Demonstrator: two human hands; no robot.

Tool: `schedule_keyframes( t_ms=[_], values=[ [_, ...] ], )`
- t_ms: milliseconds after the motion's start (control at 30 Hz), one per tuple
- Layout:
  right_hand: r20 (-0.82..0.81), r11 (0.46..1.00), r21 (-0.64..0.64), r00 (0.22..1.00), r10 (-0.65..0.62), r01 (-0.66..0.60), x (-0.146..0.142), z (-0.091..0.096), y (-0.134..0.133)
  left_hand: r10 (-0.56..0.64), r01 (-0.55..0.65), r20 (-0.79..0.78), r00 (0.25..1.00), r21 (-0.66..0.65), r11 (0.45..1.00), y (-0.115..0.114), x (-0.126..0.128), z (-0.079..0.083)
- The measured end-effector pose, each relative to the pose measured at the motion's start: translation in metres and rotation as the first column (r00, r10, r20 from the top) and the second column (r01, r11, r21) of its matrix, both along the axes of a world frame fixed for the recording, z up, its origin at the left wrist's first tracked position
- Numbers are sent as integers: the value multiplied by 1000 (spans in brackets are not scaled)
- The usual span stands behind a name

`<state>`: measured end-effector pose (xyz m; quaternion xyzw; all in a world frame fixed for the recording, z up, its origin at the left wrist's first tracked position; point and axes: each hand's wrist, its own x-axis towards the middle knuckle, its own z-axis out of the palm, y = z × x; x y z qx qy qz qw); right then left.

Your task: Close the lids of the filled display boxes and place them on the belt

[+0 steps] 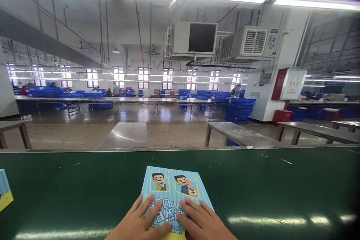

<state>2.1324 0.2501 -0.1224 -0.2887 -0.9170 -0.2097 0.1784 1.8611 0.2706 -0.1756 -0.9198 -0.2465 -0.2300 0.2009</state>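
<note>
Hands on a booklet, seen from your head camera. Your left hand (142, 222) and your right hand (203, 222) both lie palm-down on the near half of a light-blue booklet (173, 189), which rests flat on the dark green worktop (267, 187) just in front of you, near its near edge and about midway along its width. Your fingers (153, 210) are loosely spread and laid flat on the cover; they pinch nothing, and the two hands sit just beside each other, the inner fingers almost touching over the printed title. The far half of the cover stays exposed and shows two cartoon figures side by side. A second booklet (5, 195), blue with a yellow lower band, lies at the left edge of view on the same worktop, well apart from your hands. Beyond the worktop stand steel tables (239, 133) on a polished floor, stacks of blue crates (239, 110), long benches with people at work in the distance, and two ventilation units (247, 43) hung under the ceiling lights.
</note>
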Motion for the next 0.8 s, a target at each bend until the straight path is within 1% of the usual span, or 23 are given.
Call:
schedule_keyframes(
  t_ms=[33, 67, 100, 133, 200, 267, 333, 400, 467, 500, 533, 600, 667, 700, 733, 767, 800],
  values=[
    [72, 992, 120, 997, 27, -36, -1, -5, -4, 23, -21, -15, 1000, 130, 991, -2, 0, -11],
    [134, 974, 219, 991, 22, -51, -1, -8, -7, 55, -51, -10, 998, 225, 973, -4, -1, -18],
    [168, 953, 298, 986, -2, -49, -2, -10, -8, 78, -74, -1, 997, 280, 957, -5, -2, -23],
    [184, 933, 355, 983, -19, -48, -3, -12, -9, 95, -94, 11, 995, 309, 947, -7, -4, -25],
    [188, 905, 423, 982, -35, -49, -8, -13, -10, 119, -125, 39, 992, 349, 929, -11, -7, -21],
    [154, 890, 454, 987, -35, -39, -16, -16, -11, 146, -161, 67, 987, 390, 907, -16, -10, -12],
    [115, 887, 461, 993, -37, -20, -25, -20, -12, 150, -157, 51, 987, 436, 886, -20, -14, -2],
    [91, 893, 450, 995, -43, -3, -32, -23, -13, 143, -128, 0, 990, 454, 882, -24, -18, 9],
    [87, 914, 405, 996, -16, -21, -37, -20, -14, 125, -74, -96, 988, 413, 908, -26, -22, 22],
    [86, 932, 359, 996, 10, -40, -38, -15, -14, 111, -52, -144, 983, 363, 930, -28, -24, 29],
    [79, 953, 298, 996, 37, -59, -40, -9, -15, 95, -39, -182, 979, 292, 956, -29, -26, 37],
    [58, 987, 141, 995, 76, -84, -43, 6, -18, 63, -41, -219, 974, 102, 994, -32, -31, 53],
    [27, 997, 5, 997, 75, -75, -47, 18, -20, 47, -61, -199, 979, -66, 996, -36, -36, 66],
    [13, 997, -32, 997, 71, -70, -49, 21, -21, 52, -73, -181, 982, -112, 991, -38, -39, 70],
    [-3, 997, -37, 998, 68, -68, -51, 21, -21, 55, -76, -167, 984, -122, 990, -40, -41, 73],
    [-12, 997, -16, 997, 72, -73, -54, 18, -20, 53, -69, -155, 987, -95, 993, -42, -44, 73],
    [-27, 997, 35, 997, 75, -74, -57, 13, -19, 52, -59, -149, 988, -44, 997, -43, -46, 73]
  ],
)
